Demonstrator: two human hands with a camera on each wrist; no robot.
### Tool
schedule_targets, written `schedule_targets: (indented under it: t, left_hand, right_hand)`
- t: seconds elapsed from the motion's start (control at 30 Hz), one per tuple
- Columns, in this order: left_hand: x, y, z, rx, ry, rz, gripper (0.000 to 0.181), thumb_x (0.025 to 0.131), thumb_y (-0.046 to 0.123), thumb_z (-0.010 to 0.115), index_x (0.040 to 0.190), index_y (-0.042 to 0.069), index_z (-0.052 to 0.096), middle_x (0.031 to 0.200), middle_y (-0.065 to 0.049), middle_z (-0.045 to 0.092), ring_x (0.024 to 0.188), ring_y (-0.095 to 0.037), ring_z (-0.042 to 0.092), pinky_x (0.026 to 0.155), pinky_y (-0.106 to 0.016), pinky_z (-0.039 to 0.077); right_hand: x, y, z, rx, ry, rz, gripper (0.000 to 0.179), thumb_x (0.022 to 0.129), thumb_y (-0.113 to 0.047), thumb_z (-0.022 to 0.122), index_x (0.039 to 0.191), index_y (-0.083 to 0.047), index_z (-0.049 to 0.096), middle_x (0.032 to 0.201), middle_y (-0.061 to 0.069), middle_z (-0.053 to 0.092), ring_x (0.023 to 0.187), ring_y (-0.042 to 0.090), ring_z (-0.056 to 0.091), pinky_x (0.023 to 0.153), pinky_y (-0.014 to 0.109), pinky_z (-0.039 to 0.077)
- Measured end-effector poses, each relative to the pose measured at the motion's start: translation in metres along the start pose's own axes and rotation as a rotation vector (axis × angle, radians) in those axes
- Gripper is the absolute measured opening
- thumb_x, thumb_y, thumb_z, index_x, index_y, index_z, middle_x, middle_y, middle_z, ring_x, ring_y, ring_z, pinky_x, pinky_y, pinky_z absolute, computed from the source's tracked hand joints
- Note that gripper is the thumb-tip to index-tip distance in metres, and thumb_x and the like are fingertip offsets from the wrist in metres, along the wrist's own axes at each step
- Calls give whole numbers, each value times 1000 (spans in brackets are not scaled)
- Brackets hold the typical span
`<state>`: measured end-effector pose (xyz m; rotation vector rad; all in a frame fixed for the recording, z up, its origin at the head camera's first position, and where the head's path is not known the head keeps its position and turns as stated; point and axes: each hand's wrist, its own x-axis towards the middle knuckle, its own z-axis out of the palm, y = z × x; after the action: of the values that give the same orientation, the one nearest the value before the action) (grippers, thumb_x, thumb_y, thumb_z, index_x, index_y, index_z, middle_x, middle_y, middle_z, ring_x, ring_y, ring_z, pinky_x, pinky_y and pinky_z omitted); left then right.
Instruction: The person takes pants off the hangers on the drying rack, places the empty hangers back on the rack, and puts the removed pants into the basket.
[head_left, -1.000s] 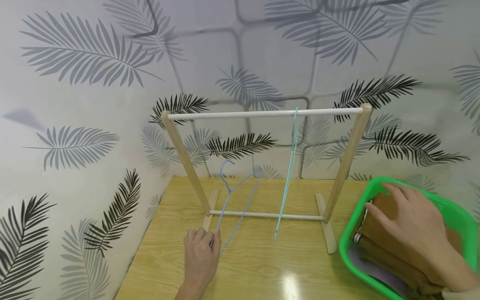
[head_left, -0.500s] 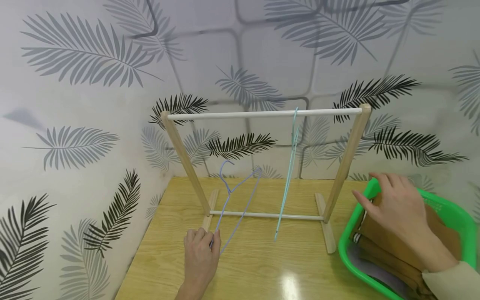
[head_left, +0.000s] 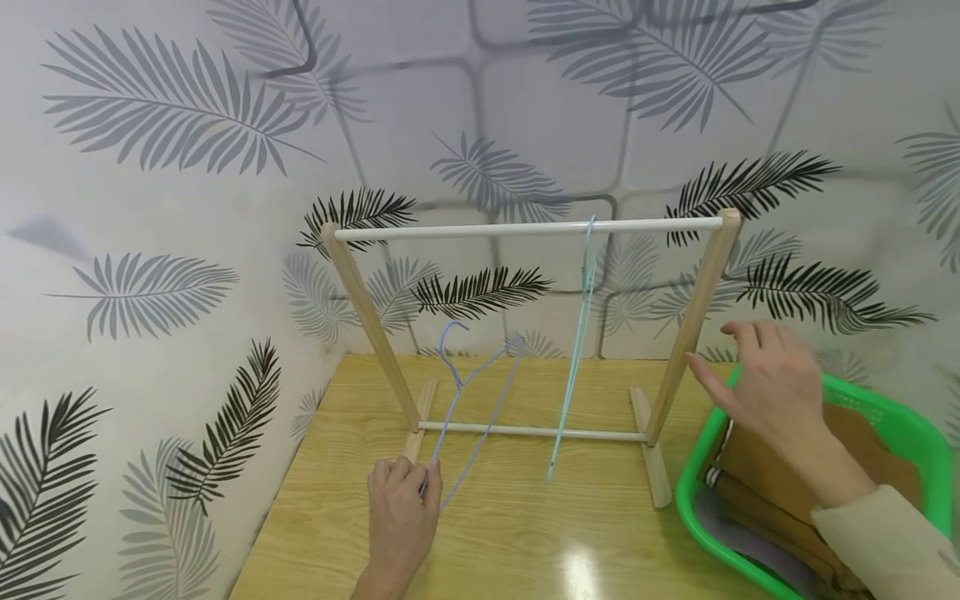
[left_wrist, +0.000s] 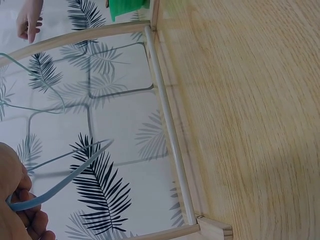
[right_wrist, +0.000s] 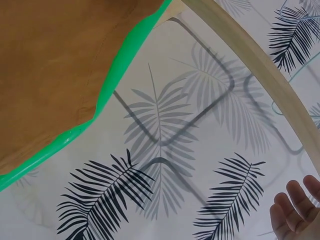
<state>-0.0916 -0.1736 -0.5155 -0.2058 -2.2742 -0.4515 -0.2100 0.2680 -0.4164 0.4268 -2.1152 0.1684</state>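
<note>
My left hand (head_left: 403, 512) grips the lower part of a lavender clothes hanger (head_left: 461, 384), its hook pointing up, in front of a small clothes rack (head_left: 465, 230). In the left wrist view the curled fingers (left_wrist: 37, 220) hold the hanger's bent tube (left_wrist: 57, 187). A light teal hanger (head_left: 576, 358) hangs from the rack's top bar, right of its middle. My right hand (head_left: 780, 387) hovers over the left back edge of a green basket (head_left: 688, 508), thumb and fingers apart, holding nothing. Folded brown cloth (head_left: 866, 450) lies inside the basket.
The rack's right wooden post (head_left: 693, 333) stands between the teal hanger and the basket. A patterned wall (head_left: 172, 333) rises behind the wooden table (head_left: 495, 542). Some greyish-purple cloth (head_left: 750, 537) shows at the basket's near side.
My right hand has moved left and upward from over the brown cloth toward the rack's right post. The left hand and the lavender hanger have stayed in place.
</note>
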Motion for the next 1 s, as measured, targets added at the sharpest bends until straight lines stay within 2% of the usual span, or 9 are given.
schedule_targets:
  t: [0.27, 0.63, 0.9, 1.0]
  left_hand:
    - [-1, -1, 1, -1, 4, 6, 40, 83, 2, 81, 53, 9, 57, 59, 1, 52, 71, -16, 49, 69, -27, 38]
    - [-2, -2, 2, 0, 11, -2, 37, 83, 1, 81, 54, 9, 59, 59, 1, 53, 72, -16, 49, 69, -28, 39]
    - [-2, -2, 2, 6, 10, -5, 38, 83, 2, 81, 54, 9, 58, 59, 1, 53, 73, -17, 50, 69, -29, 40]
    - [-2, -1, 2, 7, 10, -4, 38, 83, 2, 81, 54, 9, 58, 59, 1, 53, 73, -17, 51, 69, -29, 41]
  right_hand:
    - [11, 1, 16, -34, 9, -32, 88, 99, -76, 38, 95, 8, 65, 84, 27, 67, 70, 45, 64, 53, 49, 48]
    - [17, -3, 27, -25, -10, 18, 87, 101, -74, 36, 87, 8, 60, 80, 29, 63, 65, 45, 55, 54, 50, 44]
    - [16, 1, 35, -81, -3, -41, 77, 103, -66, 36, 78, 5, 54, 78, 31, 65, 69, 49, 62, 59, 54, 50]
    - [15, 2, 37, -104, 8, -69, 75, 103, -62, 37, 77, 6, 54, 78, 31, 65, 68, 49, 63, 58, 55, 51]
